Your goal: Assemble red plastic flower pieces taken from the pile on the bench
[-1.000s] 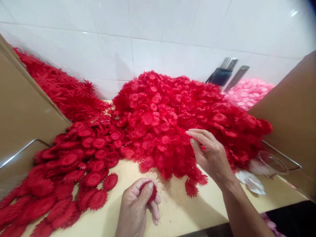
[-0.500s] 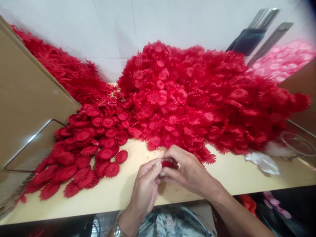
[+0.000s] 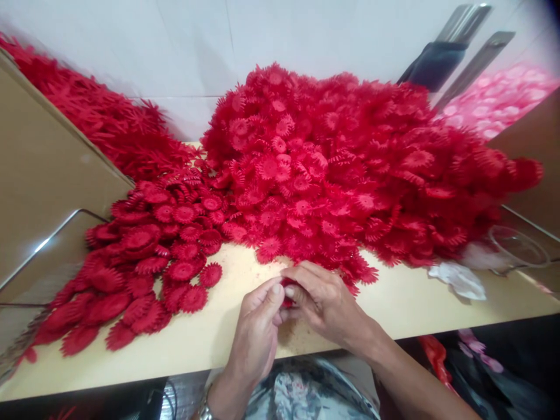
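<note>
The left hand (image 3: 257, 329) and the right hand (image 3: 321, 294) hide most of the red piece (image 3: 287, 301). Toward the back right corner of the tabletop (image 3: 413, 306), the pink pile (image 3: 494, 99) is blurred and partly hidden by the cardboard panel (image 3: 540, 131).

A pale, glossy wall (image 3: 306, 35) stands behind the work surface, crossed by thin straight seams like tile joints. Against it runs a light yellow tabletop (image 3: 236, 262) with a straight front edge. A brown panel (image 3: 52, 146) slants up on the left, a bent metal rod (image 3: 48, 242) against its face; a second brown panel (image 3: 536, 140) closes the right side. Light falls bright and cool, leaving a soft grey shadow on the wall. Below the table's edge, the space is mostly dark.
</note>
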The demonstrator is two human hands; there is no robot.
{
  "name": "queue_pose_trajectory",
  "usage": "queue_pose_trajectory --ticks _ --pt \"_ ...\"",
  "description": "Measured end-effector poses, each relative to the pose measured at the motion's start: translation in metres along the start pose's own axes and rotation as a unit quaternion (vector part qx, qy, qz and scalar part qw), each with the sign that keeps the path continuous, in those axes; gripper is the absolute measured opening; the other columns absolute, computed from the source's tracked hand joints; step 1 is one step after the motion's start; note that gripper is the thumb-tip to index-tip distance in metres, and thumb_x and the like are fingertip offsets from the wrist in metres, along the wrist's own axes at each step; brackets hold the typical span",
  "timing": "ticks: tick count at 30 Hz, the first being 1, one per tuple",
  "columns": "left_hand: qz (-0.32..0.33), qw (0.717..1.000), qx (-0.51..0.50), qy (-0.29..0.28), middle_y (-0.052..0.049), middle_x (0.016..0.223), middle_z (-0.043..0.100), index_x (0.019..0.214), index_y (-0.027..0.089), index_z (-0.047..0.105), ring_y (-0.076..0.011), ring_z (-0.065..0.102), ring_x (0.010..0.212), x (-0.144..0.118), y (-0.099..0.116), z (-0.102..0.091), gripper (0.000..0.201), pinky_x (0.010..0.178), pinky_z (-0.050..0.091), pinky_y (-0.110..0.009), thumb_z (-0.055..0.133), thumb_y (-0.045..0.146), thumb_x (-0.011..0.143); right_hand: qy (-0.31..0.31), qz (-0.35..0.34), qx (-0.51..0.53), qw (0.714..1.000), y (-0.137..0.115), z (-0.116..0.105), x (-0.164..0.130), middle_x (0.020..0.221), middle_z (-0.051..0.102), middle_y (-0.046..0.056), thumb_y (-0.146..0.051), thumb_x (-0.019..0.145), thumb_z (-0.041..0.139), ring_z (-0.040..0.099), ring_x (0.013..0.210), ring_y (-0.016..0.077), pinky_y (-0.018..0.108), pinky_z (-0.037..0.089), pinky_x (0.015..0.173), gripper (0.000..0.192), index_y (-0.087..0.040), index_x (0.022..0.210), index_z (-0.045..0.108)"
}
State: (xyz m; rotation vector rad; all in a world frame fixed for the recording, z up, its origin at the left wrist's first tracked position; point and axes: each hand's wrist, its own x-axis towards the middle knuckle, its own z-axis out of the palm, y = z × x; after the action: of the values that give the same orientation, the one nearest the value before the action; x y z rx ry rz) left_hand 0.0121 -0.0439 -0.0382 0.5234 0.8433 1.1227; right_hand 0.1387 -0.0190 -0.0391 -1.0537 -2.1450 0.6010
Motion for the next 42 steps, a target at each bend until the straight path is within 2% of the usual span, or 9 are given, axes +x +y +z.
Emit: queue_pose_trajectory --ticks 6,12,17,19,24,29,32,37,42 --pt "0.006 1.000 0.003 0.010 -0.007 0.082 0.068 0.091 0.015 0.069 -0.0190 0.061 0.078 -0.003 -0.001 0.002 0.020 0.067 0.050 -0.028 0.057 0.027 0.080 0.028 0.014 0.022 0.999 -0.001 0.003 -0.001 0.075 0.059 0.005 -0.016 0.087 0.042 0.054 0.068 0.0152 0.025 0.045 0.060 0.017 -0.017 0.093 0.058" --pt "0.007 0.999 -0.029 0.021 -0.006 0.081 0.069 0.090 0.016 0.070 -0.0193 0.062 0.081 -0.003 -0.005 0.002 0.018 0.071 0.051 -0.030 0.061 0.023 0.077 0.049 0.049 0.088 0.994 0.001 0.002 0.000 0.070 0.059 0.003 -0.018 0.088 0.042 0.056 0.059 0.0117 0.022 0.046 0.054 0.021 -0.017 0.089 0.063" --pt "0.009 0.997 -0.060 0.039 -0.006 0.085 0.069 0.093 0.016 0.068 -0.0173 0.063 0.078 0.002 -0.001 -0.003 0.018 0.068 0.052 -0.028 0.056 0.019 0.080 0.049 0.038 0.085 0.994 0.002 -0.003 -0.003 0.093 0.063 0.008 -0.019 0.089 0.043 0.059 0.084 0.0159 0.029 0.050 0.074 0.030 -0.017 0.116 0.055" --pt "0.012 0.998 -0.056 0.035 -0.007 0.084 0.068 0.096 0.015 0.067 -0.0161 0.062 0.072 0.003 0.001 -0.004 0.020 0.063 0.051 -0.027 0.054 0.020 0.082 0.054 0.041 0.091 0.994 0.002 -0.005 -0.006 0.096 0.062 0.009 -0.021 0.088 0.046 0.059 0.087 0.0168 0.030 0.049 0.076 0.034 -0.015 0.121 0.052" --pt "0.005 1.000 -0.002 0.015 -0.006 0.073 0.066 0.101 0.012 0.063 -0.0129 0.057 0.058 -0.002 0.003 -0.002 0.025 0.051 0.047 -0.023 0.058 0.025 0.080 0.078 0.053 0.138 0.986 0.002 -0.007 -0.011 0.092 0.060 0.006 -0.021 0.087 0.049 0.060 0.069 0.0117 0.027 0.051 0.069 0.026 -0.017 0.111 0.057" --pt "0.028 0.994 0.090 0.056 0.003 0.057 0.059 0.082 0.017 0.059 -0.0065 0.049 0.044 -0.005 0.002 0.002 0.011 0.039 0.034 -0.014 0.064 0.023 0.074 0.111 0.049 0.147 0.982 0.005 -0.007 -0.014 0.090 0.062 0.006 -0.027 0.084 0.055 0.060 0.080 0.0135 0.025 0.049 0.071 0.025 -0.018 0.107 0.059" --pt "0.026 0.991 0.117 0.065 0.004 0.054 0.058 0.076 0.017 0.057 -0.0053 0.047 0.039 -0.004 0.002 0.003 0.012 0.036 0.031 -0.013 0.065 0.027 0.074 0.116 0.049 0.167 0.978 0.007 -0.007 -0.018 0.090 0.062 0.005 -0.032 0.084 0.055 0.060 0.079 0.0132 0.025 0.049 0.071 0.027 -0.019 0.107 0.059" --pt "0.022 0.986 0.151 0.068 0.003 0.052 0.058 0.074 0.016 0.057 -0.0048 0.045 0.037 -0.005 -0.002 0.004 0.019 0.034 0.029 -0.013 0.064 0.033 0.074 0.113 0.067 0.239 0.962 0.011 -0.008 -0.026 0.092 0.063 0.004 -0.039 0.081 0.058 0.060 0.081 0.0141 0.025 0.048 0.073 0.032 -0.023 0.108 0.061" --pt "0.012 0.986 0.154 0.066 0.004 0.046 0.054 0.072 0.016 0.056 -0.0047 0.042 0.037 -0.008 -0.002 0.007 0.021 0.036 0.031 -0.013 0.063 0.036 0.074 0.108 0.116 0.359 0.920 0.013 -0.007 -0.031 0.093 0.065 0.002 -0.045 0.079 0.060 0.059 0.083 0.0154 0.027 0.047 0.075 0.033 -0.028 0.107 0.063"
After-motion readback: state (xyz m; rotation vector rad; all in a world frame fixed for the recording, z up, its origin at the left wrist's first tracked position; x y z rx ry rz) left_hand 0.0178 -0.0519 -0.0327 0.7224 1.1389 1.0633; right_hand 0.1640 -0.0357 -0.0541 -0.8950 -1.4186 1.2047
